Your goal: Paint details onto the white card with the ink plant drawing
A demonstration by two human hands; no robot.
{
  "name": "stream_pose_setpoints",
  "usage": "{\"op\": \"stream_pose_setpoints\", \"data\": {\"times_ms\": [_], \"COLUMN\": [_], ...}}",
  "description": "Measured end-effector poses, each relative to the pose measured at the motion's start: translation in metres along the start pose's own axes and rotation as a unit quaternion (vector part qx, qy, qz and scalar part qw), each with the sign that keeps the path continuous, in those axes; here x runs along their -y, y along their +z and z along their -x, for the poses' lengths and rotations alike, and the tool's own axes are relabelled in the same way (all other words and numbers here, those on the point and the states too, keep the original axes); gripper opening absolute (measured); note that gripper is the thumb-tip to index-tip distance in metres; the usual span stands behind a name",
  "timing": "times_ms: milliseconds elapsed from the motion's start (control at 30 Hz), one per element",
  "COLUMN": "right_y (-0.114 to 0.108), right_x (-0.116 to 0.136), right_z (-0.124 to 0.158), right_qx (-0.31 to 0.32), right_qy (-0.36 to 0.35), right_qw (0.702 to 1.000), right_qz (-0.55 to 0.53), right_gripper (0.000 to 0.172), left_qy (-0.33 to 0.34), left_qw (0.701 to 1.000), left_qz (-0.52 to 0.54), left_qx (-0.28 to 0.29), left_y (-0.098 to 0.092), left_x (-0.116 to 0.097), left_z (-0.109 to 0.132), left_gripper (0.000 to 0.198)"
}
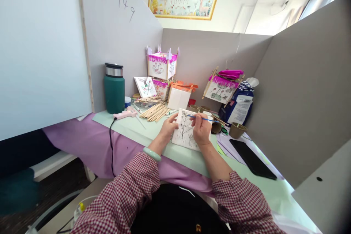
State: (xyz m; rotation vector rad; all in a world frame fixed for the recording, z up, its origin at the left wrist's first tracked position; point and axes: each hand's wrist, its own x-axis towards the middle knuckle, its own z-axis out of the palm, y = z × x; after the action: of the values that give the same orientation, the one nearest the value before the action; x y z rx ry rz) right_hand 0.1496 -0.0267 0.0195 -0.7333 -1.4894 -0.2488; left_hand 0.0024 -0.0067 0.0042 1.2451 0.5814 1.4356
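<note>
A white paper panel (184, 131) with dark plant drawings lies on the pale green mat (142, 131). My left hand (168, 127) rests on the panel's left edge, fingers curled over it. My right hand (201, 128) is closed around a thin blue paintbrush (210, 119), whose shaft points right while its tip touches the panel's upper part. A pale green bangle (151, 154) circles my left wrist.
Behind the panel lie a heap of wooden sticks (155, 111), a pink glue gun (124, 114) with a black cord, and a green flask (114, 88). Paper lanterns (161, 66) stand at the back. Small brown cups (237, 130), a black phone (252, 159) and a blue pouch (241, 104) are right.
</note>
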Motion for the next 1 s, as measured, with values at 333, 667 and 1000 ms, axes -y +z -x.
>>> {"op": "stream_pose_setpoints", "data": {"times_ms": [333,667,1000], "right_y": [0.0002,0.0015,0.0010], "right_x": [-0.0004,-0.0005,0.0025], "right_z": [-0.0003,0.0006,0.0008], "right_qx": [0.009,0.021,0.024], "right_qy": [-0.005,0.005,-0.004], "right_qw": [1.000,1.000,0.999], "right_qz": [0.009,0.021,0.020], "right_gripper": [0.027,0.033,0.032], "left_qy": [0.003,-0.001,-0.006], "left_qw": [1.000,1.000,1.000], "left_qz": [0.000,-0.001,0.000], "left_qx": [-0.007,-0.005,-0.003], "left_y": [0.0001,0.0007,0.0017], "left_x": [-0.0007,-0.0023,-0.0043], "left_z": [0.0004,0.0020,0.0027], "left_gripper": [0.075,0.075,0.075]}}
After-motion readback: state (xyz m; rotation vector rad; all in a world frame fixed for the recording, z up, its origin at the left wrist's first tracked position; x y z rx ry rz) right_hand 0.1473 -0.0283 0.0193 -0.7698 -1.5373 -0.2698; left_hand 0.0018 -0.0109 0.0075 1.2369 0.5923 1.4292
